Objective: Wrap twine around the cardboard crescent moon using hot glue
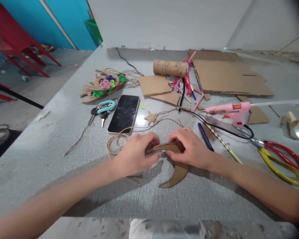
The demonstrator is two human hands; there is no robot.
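Note:
A crescent cut from brown cardboard [180,172] is between my two hands, low over the table's front half. My left hand [137,151] pinches its upper left tip, fingers behind and thumb in front. Round its upper right curve my right hand [191,147] is closed, thumb near the inner edge. The crescent's lower tip hangs free toward me. Loops of jute twine [114,142] lie beside and partly under my left hand. Just beyond my hands rests a small star [150,118], twine around it.
A phone [124,114], keys [103,116] and a flower-decorated twine piece [104,84] lie left. Behind are a twine spool [170,68] and cardboard sheets [229,73]. Rightward are a pink glue gun [233,111] with its black cord, a blue cutter [205,136] and scissors [284,162].

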